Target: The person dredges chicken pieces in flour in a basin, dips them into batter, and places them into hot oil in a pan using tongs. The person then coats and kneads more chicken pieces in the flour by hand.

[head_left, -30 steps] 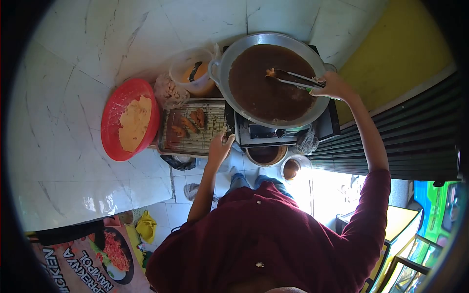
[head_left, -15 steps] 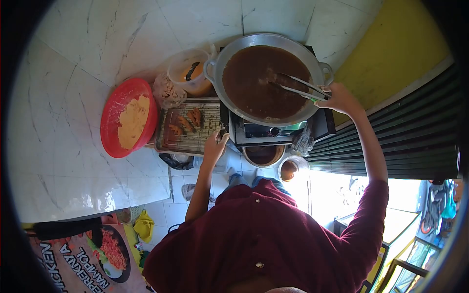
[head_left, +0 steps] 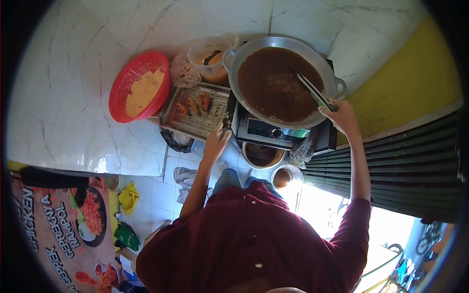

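A printed food banner [head_left: 63, 237] shows at left, ribbed shutter [head_left: 410, 171] right.

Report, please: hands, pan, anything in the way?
Right hand holding tongs, reaching into the pan. Left hand beside tray, contact unclear. Nothing visibly blocking tongs.

A camera on the head looks forward and down, close above the buttoned shirt [head_left: 244, 234], past the front edge of the stove [head_left: 259, 128] to the wok [head_left: 330, 78].
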Motion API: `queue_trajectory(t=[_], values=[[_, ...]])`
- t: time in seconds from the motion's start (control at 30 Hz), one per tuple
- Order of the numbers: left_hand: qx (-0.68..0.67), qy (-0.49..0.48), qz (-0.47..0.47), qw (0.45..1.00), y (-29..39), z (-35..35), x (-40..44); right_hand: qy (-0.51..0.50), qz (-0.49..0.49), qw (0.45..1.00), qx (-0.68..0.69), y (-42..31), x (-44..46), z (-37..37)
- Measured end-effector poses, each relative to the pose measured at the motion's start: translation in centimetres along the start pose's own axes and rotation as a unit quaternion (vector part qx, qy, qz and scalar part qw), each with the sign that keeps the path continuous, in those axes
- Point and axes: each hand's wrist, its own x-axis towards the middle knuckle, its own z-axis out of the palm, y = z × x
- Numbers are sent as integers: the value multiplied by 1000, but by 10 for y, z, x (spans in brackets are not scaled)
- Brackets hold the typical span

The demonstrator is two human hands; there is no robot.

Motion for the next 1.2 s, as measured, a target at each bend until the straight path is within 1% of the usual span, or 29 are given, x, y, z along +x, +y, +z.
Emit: queue_trajectory(t=[0.03,0.1,0.13,0.2,0.23,0.27,0.33,0.37,0.47,0.6,0.67,0.7,0.73,0.8,0.83,0.87,0.9,0.93,0.97,1.0,1.03,1.07,1.13,1.2], values=[[-5,12,8,1000,-2,1,-4,-8,-12,1000,1,-6,0,3],[0,25,12,1000,-9,-2,-12,-19,25,990,138,-21,-1,12],[0,37,3,999,-15,-5,-14,-29,15,990,140,-31,-1,15],[-19,40,-8,999,-28,-12,-18,-76,106,965,225,-52,-2,23],[-24,74,-4,997,-33,-15,-23,-33,54,950,307,-60,-4,37],[-23,83,-8,996,-37,-22,-26,-40,48,949,309,-72,-6,45],[-29,54,-33,998,-37,-40,-29,-49,79,925,368,-101,-9,58],[-40,64,-45,996,-36,-49,-31,-43,67,912,403,-110,-9,72],[-41,78,-55,995,-47,-76,-34,-69,54,897,434,-153,-12,99],[-60,88,-86,991,-66,-113,-33,-113,67,884,449,-210,-19,138],[-47,89,-86,991,-78,-130,-34,-119,28,877,465,-228,-22,173],[-34,90,-82,992,-85,-139,-33,-136,4,899,416,-223,-20,204],[-33,90,-82,992,-93,-146,-31,-136,4,899,416,-230,-20,222],[-35,91,-80,992,-113,-158,-27,-173,25,912,371,-251,-25,254],[-53,85,-105,989,-122,-164,-23,-173,28,912,371,-256,-26,276],[-53,82,-108,989,-132,-168,-18,-138,-9,930,340,-260,-29,299],[-75,86,-130,985,-147,-170,-12,-103,-46,945,307,-264,-31,318],[-98,90,-152,979,-168,-170,-7,-105,-41,945,306,-270,-32,331],[-98,86,-155,979,-187,-170,1,-140,-49,945,291,-275,-32,344],[-139,84,-149,975,-212,-169,8,-174,-56,944,276,-280,-32,354],[-180,82,-143,970,-221,-172,15,-186,-47,941,278,-284,-33,363],[-182,79,-145,969,-230,-175,21,-187,-44,942,277,-289,-33,371],[-106,80,-167,977,-243,-178,31,-214,-45,946,238,-294,-32,386],[-111,79,-155,978,-259,-177,41,-220,-27,949,224,-291,-31,400]])
